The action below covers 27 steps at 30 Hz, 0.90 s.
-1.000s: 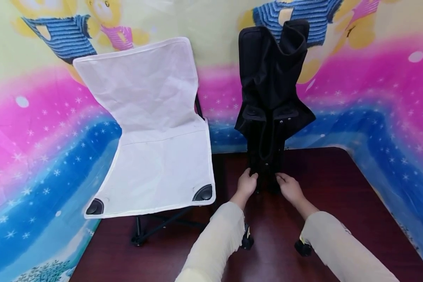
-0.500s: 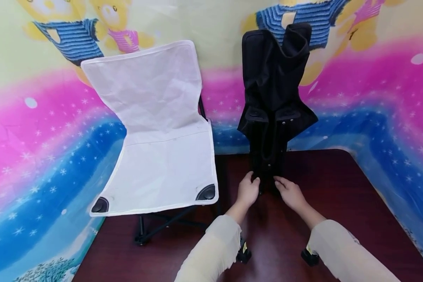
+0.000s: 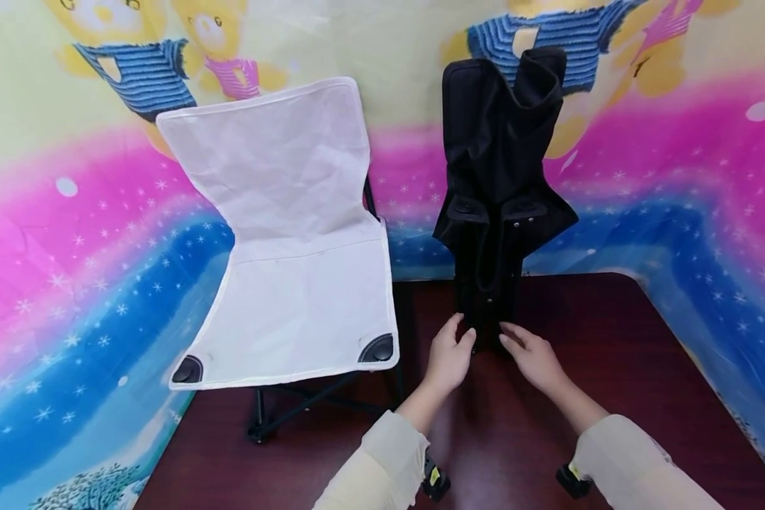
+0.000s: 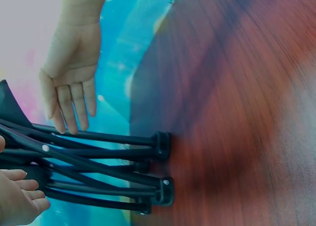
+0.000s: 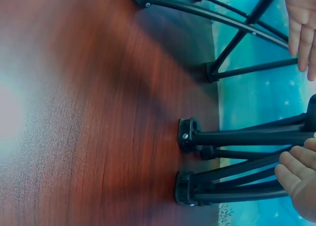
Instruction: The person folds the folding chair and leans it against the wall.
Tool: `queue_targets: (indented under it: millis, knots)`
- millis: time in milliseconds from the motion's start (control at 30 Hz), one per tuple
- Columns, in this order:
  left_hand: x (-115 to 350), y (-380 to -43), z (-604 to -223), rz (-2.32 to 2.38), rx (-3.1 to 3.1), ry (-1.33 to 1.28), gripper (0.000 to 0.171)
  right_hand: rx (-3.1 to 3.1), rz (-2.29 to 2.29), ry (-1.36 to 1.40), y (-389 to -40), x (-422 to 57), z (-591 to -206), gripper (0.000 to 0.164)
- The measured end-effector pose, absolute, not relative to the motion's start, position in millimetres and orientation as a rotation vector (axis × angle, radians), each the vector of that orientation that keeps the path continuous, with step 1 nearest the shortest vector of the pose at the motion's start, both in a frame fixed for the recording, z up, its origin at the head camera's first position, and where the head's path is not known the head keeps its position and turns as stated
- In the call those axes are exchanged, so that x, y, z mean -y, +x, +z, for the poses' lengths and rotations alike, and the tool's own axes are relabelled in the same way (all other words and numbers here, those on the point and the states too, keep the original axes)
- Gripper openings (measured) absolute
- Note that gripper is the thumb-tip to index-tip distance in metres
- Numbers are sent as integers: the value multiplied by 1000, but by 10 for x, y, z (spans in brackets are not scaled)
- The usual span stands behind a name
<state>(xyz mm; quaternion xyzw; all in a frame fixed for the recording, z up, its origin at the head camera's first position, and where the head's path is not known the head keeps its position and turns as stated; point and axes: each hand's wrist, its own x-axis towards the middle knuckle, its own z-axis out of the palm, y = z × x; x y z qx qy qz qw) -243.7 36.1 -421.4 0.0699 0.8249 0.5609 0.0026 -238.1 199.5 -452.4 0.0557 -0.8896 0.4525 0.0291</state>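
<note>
A folded black camping chair (image 3: 503,156) stands upright on the table, its seat cloth bunched above its gathered legs. On its left side, my left hand (image 3: 450,358) has loosely extended fingers beside the lower legs. My right hand (image 3: 537,360) is likewise relaxed on the other side. Between the two hands, the left wrist view has the chair's black tube legs (image 4: 98,172) ending in black plastic feet, and my right hand (image 4: 74,63) shows its palm with straight fingers. In the right wrist view, the feet (image 5: 185,136) rest on the wood. Neither hand grips anything.
To the left stands an unfolded white camping chair (image 3: 299,297) with black corner patches and crossed black legs (image 3: 299,407). Both chairs are on a dark red-brown table (image 3: 612,340). A printed cloth backdrop (image 3: 707,234) with bears and snowflakes surrounds the back and sides.
Both hands have let go of the black chair's lower legs and drawn slightly apart toward me, fingers loosening. The chair stays standing. The head view has shifted a little.
</note>
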Motion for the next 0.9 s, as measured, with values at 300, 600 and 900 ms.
queue_targets:
  millis: [300,600,900]
  knots:
    - [-246,-2266,-4057,1687,-2671,338,42,2706,1364,240,-2240,-1955,-4402,55]
    - [-120,-2094,-3926,1256,-2996,808,47,2714,1236,281,-2142,-1895,-4296,53]
    - [15,-1956,-3826,897,-3204,1015,50,2704,1196,359,-2061,-1853,-4233,52]
